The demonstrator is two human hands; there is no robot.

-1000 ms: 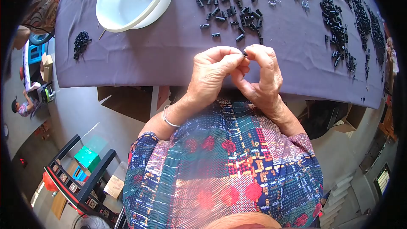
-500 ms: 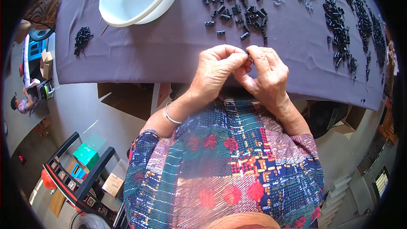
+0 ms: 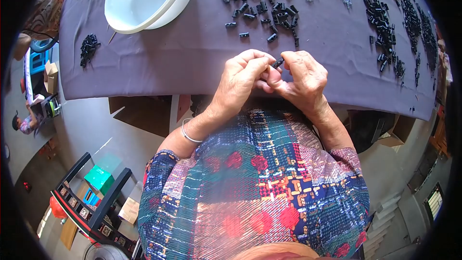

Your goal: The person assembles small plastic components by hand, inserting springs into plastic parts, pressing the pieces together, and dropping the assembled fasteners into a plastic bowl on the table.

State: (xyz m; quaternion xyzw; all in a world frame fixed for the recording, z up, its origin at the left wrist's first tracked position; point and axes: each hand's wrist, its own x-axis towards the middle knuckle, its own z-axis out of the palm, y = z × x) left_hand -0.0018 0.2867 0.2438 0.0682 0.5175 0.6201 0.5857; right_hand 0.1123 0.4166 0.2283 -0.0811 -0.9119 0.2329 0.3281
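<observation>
Close together over the table's near edge, my left hand (image 3: 243, 78) and my right hand (image 3: 305, 78) pinch a small black plastic piece (image 3: 277, 62) between their fingertips. The piece is short and tube-like, and it lies at a slant, partly hidden by the fingers. Beyond my hands a loose scatter of similar black plastic pieces (image 3: 284, 17) lies on the purple-grey cloth (image 3: 159, 67). Up and to the left stands a white basin (image 3: 182, 7) with one dark piece inside.
Small clear coil-like parts (image 3: 342, 0) lie at the far side. A long heap of black pieces (image 3: 380, 19) covers the right side. One dark bunch (image 3: 89, 49) sits at left. On the floor are a black-framed chair (image 3: 109, 197), a green box (image 3: 99, 180) and a fan (image 3: 108, 252).
The black piece now shows more between my fingertips, tilted upward to the right. My left fingers have shifted slightly. The whole view has moved a little, so the basin appears further left.
</observation>
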